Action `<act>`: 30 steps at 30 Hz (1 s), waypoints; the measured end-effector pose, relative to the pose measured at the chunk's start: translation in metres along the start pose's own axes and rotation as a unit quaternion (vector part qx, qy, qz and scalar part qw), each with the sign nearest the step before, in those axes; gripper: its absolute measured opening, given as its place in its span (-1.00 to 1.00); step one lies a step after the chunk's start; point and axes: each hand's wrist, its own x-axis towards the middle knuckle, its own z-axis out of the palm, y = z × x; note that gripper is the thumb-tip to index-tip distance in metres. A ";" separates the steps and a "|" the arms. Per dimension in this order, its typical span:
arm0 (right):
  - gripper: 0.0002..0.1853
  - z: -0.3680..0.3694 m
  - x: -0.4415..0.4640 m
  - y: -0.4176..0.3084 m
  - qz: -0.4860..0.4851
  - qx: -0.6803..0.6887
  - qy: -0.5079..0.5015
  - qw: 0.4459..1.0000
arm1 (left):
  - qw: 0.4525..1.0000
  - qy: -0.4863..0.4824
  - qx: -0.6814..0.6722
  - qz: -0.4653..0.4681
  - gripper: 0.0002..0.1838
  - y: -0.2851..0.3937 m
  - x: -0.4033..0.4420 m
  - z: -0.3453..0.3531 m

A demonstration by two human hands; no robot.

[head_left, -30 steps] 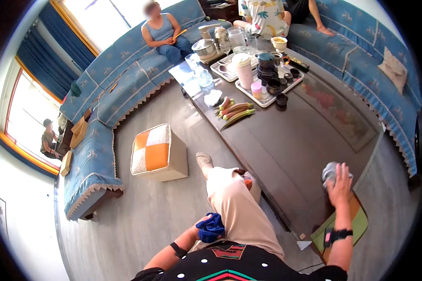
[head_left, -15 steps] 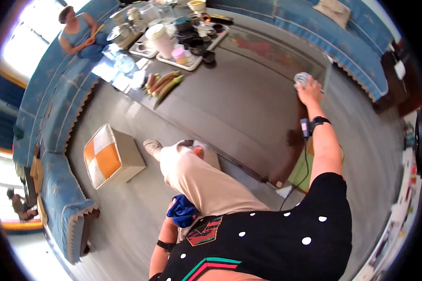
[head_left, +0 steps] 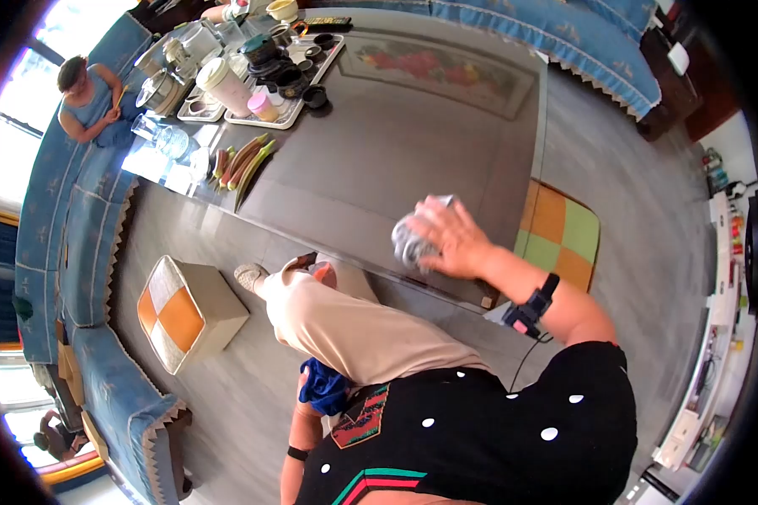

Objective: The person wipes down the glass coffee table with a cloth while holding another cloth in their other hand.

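Observation:
A crumpled grey cloth (head_left: 411, 244) lies under my right hand (head_left: 456, 240), which presses it on the dark tabletop (head_left: 362, 185) near its front edge. My right fingers are bent over the cloth. Down by my thigh, my left hand (head_left: 304, 385) is wrapped round a bunched blue cloth (head_left: 324, 387), which covers most of its fingers. Long reddish and green pods (head_left: 246, 164) rest on the table to the left of the grey cloth.
At the table's far left are a tray (head_left: 265, 124) with dark cups, a white canister (head_left: 223, 87) and a glass pitcher (head_left: 173, 141). A checkered stool (head_left: 189, 311) stands on the floor; another seat (head_left: 560, 236) is at the right. A person (head_left: 93, 101) sits on the blue sofa.
My right hand has moved with the grey cloth from the table's far right side back towards its front edge. The view has turned to the right. My left hand still holds the blue cloth.

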 end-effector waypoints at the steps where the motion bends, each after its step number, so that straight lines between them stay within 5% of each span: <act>1: -0.21 -0.001 0.008 0.020 0.023 -0.028 0.030 0.999 | 1.000 0.025 0.009 -0.002 -0.21 0.000 -0.001 0.000; 5: -0.25 -0.010 0.054 0.138 0.210 -0.107 0.101 0.967 | 1.000 0.020 0.006 0.009 -0.20 -0.001 0.000 -0.004; 11: -0.18 -0.038 0.110 0.270 0.538 -0.044 0.059 0.840 | 0.995 0.067 0.073 0.017 -0.20 0.001 0.001 0.001; 17: -0.20 -0.050 0.131 0.260 0.590 -0.030 0.054 0.805 | 0.997 -0.044 -0.068 -0.012 -0.26 -0.003 0.003 -0.025; 20: -0.22 -0.038 0.128 0.240 0.515 -0.065 0.056 0.853 | 0.988 -0.087 -0.122 -0.035 -0.26 -0.003 0.003 -0.020; 22: -0.21 -0.024 0.126 0.207 0.420 -0.106 0.059 0.899 | 0.999 -0.020 -0.033 -0.005 -0.24 -0.002 0.006 -0.022; 30: -0.17 0.023 0.072 -0.023 0.006 -0.051 -0.023 0.998 | 0.999 0.001 0.048 -0.013 -0.20 0.000 0.003 -0.004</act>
